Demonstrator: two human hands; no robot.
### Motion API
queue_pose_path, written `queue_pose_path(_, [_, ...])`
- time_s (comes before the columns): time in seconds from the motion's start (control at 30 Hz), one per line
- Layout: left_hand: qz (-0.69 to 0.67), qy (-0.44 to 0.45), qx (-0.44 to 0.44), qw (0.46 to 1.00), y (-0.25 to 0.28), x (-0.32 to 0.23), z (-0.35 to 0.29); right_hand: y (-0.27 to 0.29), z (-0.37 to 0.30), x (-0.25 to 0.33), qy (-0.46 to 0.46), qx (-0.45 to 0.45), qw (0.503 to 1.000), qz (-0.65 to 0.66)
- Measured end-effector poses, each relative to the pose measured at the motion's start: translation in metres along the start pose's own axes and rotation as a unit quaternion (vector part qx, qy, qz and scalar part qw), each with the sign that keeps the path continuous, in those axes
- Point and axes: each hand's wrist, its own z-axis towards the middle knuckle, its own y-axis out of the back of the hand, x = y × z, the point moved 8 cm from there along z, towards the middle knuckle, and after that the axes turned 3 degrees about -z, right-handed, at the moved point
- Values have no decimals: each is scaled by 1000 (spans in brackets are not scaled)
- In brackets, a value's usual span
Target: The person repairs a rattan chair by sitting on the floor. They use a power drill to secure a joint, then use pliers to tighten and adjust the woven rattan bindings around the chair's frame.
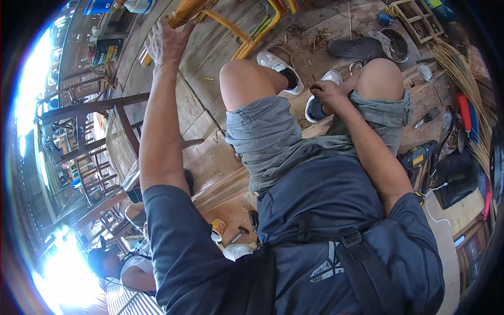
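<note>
My left arm stretches up to the far left, where my left hand (169,43) wraps round a thick pole of a yellow-brown rattan furniture frame (226,23). The upper part of the frame runs out of the picture. Between my knees, my right hand (329,96) is closed with the fingers pinched together. A thin dark sliver shows at its fingertips, too small to name. White shoes (273,63) on my feet rest on the planks just beyond that hand.
At the right are a yellow-black power tool (417,160), a red-handled tool (464,111) and long rattan strips (457,68). A metal bowl (395,44) and dark slipper (357,49) lie far right. Wooden chair frames (123,131) and another person (134,268) are at left. A hammer (240,233) lies behind.
</note>
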Motion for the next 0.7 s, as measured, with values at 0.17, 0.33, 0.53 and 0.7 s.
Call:
queue_pose_path(0.17, [15,9,-44,999,1,11,1,-7,-5,10,3,34,999,15])
queue_pose_path(0.33, [-84,19,-266,960,18,-46,-53,-8,-3,-6,-11,34,999,-1])
queue_pose_path(0.53, [-781,322,-108,523,-88,-28,-70,-9,-12,-7,-25,59,998,-14])
queue_pose_path(0.7, [-857,321,-143,378,-71,-31,-57,-3,-14,-4,-37,53,997,-30])
